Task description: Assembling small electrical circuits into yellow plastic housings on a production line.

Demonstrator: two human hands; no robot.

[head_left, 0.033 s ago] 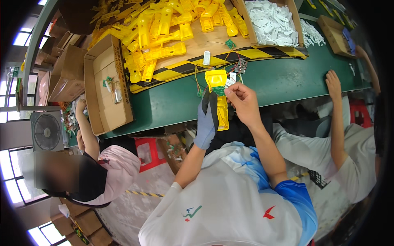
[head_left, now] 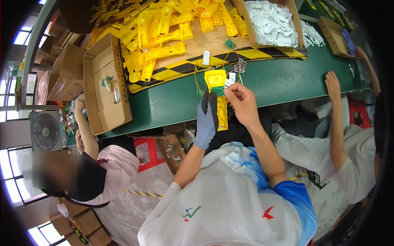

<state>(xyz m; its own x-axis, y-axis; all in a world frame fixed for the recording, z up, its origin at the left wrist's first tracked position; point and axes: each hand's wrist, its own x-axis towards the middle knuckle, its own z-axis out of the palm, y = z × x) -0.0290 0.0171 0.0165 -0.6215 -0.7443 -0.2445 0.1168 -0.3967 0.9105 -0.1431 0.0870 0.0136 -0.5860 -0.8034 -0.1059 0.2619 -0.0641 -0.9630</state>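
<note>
My left hand (head_left: 206, 119), in a grey-blue glove with dark fingertips, is closed on a yellow plastic housing (head_left: 222, 112) at the table's front edge. Across the housing's middle sits a green circuit board (head_left: 218, 91), with thin wires running off beside it. Bare, my right hand (head_left: 245, 104) pinches a small white piece (head_left: 229, 82) with thumb and forefinger at the board's right side; its exact kind is hard to make out. Just beyond lie a white rectangular part (head_left: 206, 58) and a metal-and-wire assembly (head_left: 240, 65).
Yellow housings (head_left: 164, 20) are heaped behind a black-and-yellow striped edge (head_left: 254, 53). White parts fill a carton (head_left: 301, 24) at the back right. A cardboard box (head_left: 94, 74) with wired parts stands left. Co-workers sit on both sides, one hand (head_left: 333, 84) resting on the green table (head_left: 287, 80).
</note>
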